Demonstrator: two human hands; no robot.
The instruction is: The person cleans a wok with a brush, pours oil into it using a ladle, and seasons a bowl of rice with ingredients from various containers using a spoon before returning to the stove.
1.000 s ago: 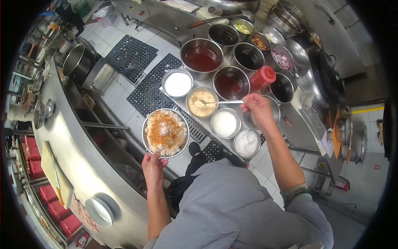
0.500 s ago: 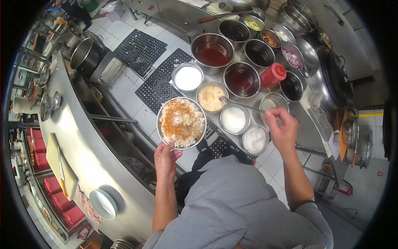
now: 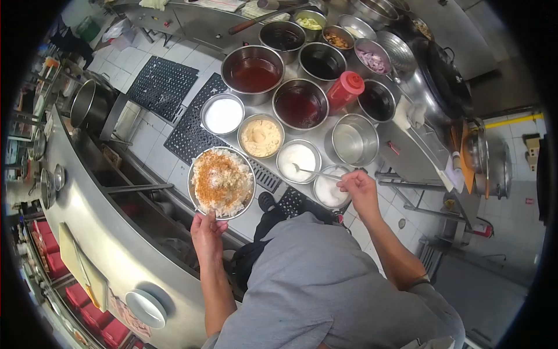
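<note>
My left hand (image 3: 208,225) grips the near rim of a metal bowl (image 3: 253,195) heaped with white rice (image 3: 231,203), which has orange-brown powder and a small pale mound on top. In my right hand (image 3: 357,186) is a thin metal spoon (image 3: 321,174), pinched by its handle. The spoon's tip is at the white powder in a round metal container (image 3: 317,152). A second container of white powder (image 3: 329,192) lies just under the handle. Beside these stands a container of pale tan powder (image 3: 261,138), and left of that one a container of white powder (image 3: 223,116).
Pots of dark red liquid (image 3: 251,74) and dark sauce (image 3: 321,61) stand behind the powders. A red squeeze bottle (image 3: 345,92) is among them. At left, a long steel counter (image 3: 110,232) carries a cutting board (image 3: 78,264), a knife and a pale dish (image 3: 146,309).
My right hand has moved the spoon from the tan powder to the white powder nearer me. My left hand still holds the bowl of rice. The whole view has shifted.
</note>
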